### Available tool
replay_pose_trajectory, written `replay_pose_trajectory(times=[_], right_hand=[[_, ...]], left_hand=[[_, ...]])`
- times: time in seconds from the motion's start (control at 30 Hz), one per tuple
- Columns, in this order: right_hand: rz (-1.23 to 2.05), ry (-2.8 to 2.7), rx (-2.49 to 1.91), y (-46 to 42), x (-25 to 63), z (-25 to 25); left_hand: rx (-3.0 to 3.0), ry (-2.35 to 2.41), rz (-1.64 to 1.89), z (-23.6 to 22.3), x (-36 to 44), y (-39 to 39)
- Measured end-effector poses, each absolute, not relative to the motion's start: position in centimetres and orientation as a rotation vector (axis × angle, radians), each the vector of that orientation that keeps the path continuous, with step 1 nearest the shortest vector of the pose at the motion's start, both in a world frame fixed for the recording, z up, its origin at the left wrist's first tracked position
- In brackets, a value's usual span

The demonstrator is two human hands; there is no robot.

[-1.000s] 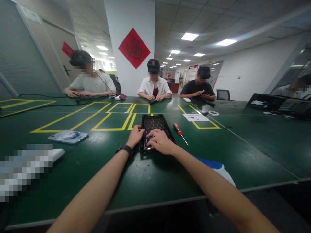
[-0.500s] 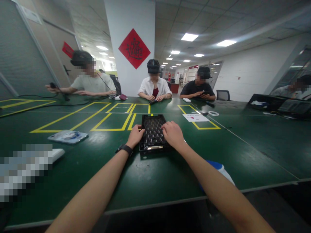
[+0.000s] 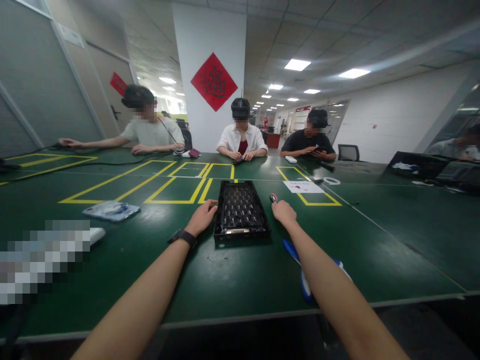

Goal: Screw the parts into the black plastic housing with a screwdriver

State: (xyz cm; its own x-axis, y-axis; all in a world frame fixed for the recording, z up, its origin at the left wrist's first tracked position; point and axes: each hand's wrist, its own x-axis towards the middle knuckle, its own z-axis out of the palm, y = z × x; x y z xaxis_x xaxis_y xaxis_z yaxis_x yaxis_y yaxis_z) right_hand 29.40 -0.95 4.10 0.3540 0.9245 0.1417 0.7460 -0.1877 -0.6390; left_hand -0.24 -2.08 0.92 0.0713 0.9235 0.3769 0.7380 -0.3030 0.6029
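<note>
A shallow black tray-like case [image 3: 242,210] with rows of shiny raised shapes inside lies flat on the green table in front of me. My left hand [image 3: 202,218] rests against its left side, fingers stretched out and touching the wall. To the right, apart from the case, my right hand [image 3: 284,214] is closed around a small tool with a shiny metal and reddish end [image 3: 274,198]; most of it is hidden in the fist, so its kind is unclear. A blue-and-white handled item [image 3: 306,285] lies on the table, partly under my right forearm.
A phone-like slab [image 3: 111,210] lies left of the case, beyond a blurred-out white object [image 3: 48,260]. Yellow tape outlines [image 3: 172,200], a paper sheet [image 3: 303,187] and a white ring [image 3: 332,181] are farther back. Several people sit across the table.
My right hand has left the case's right edge and moved right, now closed on the small tool. My left thumb no longer shows over the left rim. The view has shifted slightly.
</note>
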Motion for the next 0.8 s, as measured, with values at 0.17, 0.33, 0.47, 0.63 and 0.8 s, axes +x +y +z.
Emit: replay_pose_trajectory(times=[0.17, 0.33, 0.47, 0.63, 0.8], right_hand=[[0.503, -1.282, -1.660, -1.7, 28.0, 6.3], [1.331, -0.747, -0.698, -3.9, 24.0, 7.2], [1.424, -0.888, -0.620, -4.9, 21.7, 6.0], [1.315, -1.103, -0.580, -5.3, 20.9, 5.1], [1.233, -1.187, -0.547, -5.8, 20.9, 5.3]], left_hand=[[2.072, 1.653, 1.084, -0.2, 0.5, -1.4], [2.074, 1.656, 1.126, -0.5, 1.4, -1.3], [2.133, 1.508, 1.300, 0.6, 1.6, -2.6], [2.079, 1.210, 1.366, 3.0, 2.9, -5.3], [2.038, 1.142, 1.263, 3.5, 4.1, -6.5]])
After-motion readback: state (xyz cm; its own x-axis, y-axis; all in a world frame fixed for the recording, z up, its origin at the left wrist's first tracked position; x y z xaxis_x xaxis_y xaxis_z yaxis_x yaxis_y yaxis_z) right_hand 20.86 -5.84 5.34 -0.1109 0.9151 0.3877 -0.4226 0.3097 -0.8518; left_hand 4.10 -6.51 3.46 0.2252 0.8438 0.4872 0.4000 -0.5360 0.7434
